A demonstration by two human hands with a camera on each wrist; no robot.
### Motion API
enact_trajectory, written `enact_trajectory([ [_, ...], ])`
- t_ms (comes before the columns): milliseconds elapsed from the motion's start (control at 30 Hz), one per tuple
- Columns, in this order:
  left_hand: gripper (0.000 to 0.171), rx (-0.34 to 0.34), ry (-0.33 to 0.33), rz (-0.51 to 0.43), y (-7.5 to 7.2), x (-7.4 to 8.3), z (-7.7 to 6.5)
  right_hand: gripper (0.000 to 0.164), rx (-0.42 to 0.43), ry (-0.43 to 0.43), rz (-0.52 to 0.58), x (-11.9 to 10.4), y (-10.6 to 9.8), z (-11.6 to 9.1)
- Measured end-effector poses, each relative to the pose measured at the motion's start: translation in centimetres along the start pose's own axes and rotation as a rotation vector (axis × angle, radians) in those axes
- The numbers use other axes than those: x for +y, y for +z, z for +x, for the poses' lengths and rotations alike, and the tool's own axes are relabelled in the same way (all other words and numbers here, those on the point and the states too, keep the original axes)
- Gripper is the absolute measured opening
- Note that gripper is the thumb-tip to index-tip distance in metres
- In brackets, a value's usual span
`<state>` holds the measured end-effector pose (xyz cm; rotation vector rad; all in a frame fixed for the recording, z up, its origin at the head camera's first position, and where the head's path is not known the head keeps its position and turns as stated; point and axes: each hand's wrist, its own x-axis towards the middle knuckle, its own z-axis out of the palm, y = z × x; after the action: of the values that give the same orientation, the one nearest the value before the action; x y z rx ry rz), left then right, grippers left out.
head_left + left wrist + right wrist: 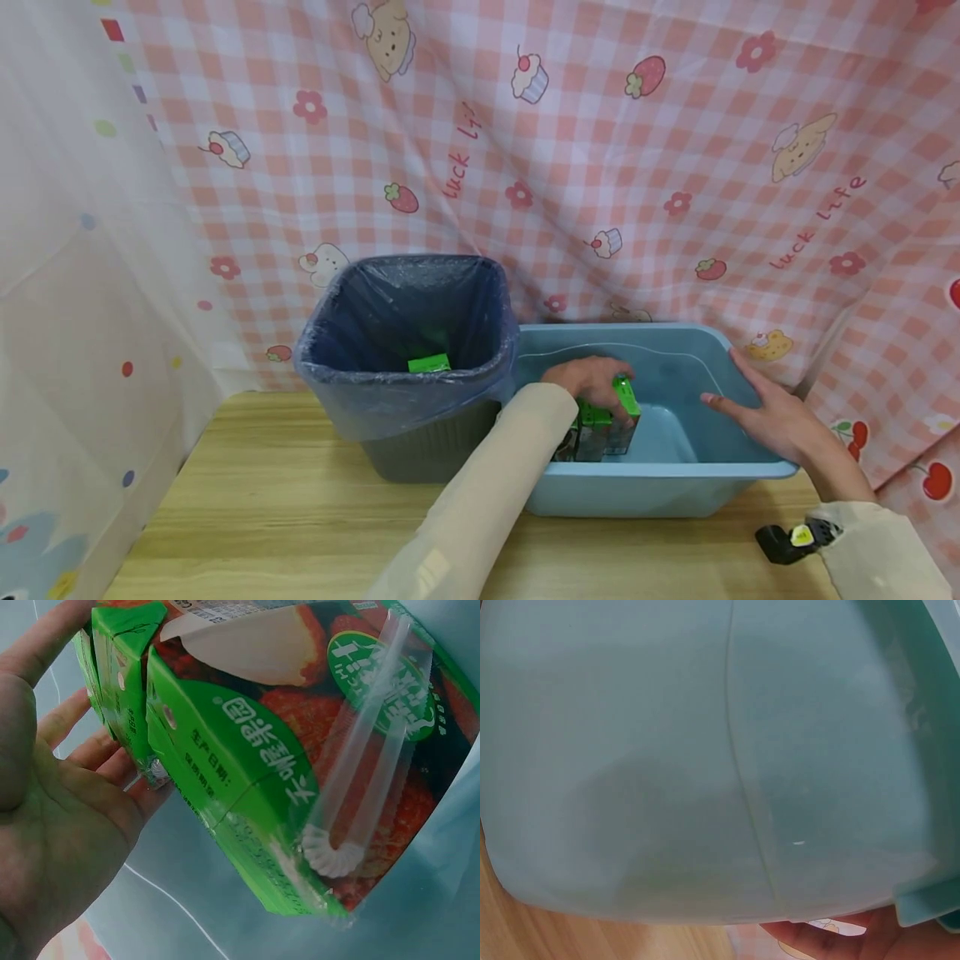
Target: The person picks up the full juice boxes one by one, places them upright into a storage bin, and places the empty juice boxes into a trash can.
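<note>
My left hand (596, 383) reaches down into a light blue basin (667, 492) that holds several juice boxes (595, 429) with green tops. Thumb and fingers straddle the rightmost juice box (628, 404). In the left wrist view, the fingers (101, 757) of that hand reach behind the farther juice boxes (124, 675). The nearest juice box (270, 765) shows a fruit print and a wrapped straw. My right hand (776, 417) holds the basin's right rim, thumb inside and fingers outside. In the right wrist view, fingers (840, 941) show below the basin's edge (667, 919).
Left of the basin stands a dark bin (427, 454) lined with a clear plastic bag, and a green-topped box (429, 363) shows inside it. Both stand on a wooden table (262, 500). A pink checked curtain (480, 167) hangs directly behind.
</note>
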<state>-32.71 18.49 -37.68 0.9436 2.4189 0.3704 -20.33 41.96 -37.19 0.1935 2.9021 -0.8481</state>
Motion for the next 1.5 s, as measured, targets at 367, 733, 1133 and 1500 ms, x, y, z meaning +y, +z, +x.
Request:
enact_trajectory([
  [367, 0.072, -0.002, -0.015, -0.045, -0.3, -0.3, -0.8, 0.1, -0.003, -0.004, -0.006, -1.1, 0.3, 0.1],
  [733, 0.064, 0.111, 0.045, -0.084, -1.7, 0.6, -2.0, 0.1, -0.018, -0.014, -0.006, -1.7, 0.5, 0.2],
  [1133, 0.053, 0.173, 0.119, -0.073, -3.7, 2.7, -3.9, 0.1, -0.034, 0.005, -0.022, -1.0, 0.5, 0.1],
  [1500, 0.048, 0.199, 0.155, -0.047, -4.6, 4.0, -5.6, 0.102, -0.05, 0.02, -0.041, -0.2, 0.0, 0.2],
])
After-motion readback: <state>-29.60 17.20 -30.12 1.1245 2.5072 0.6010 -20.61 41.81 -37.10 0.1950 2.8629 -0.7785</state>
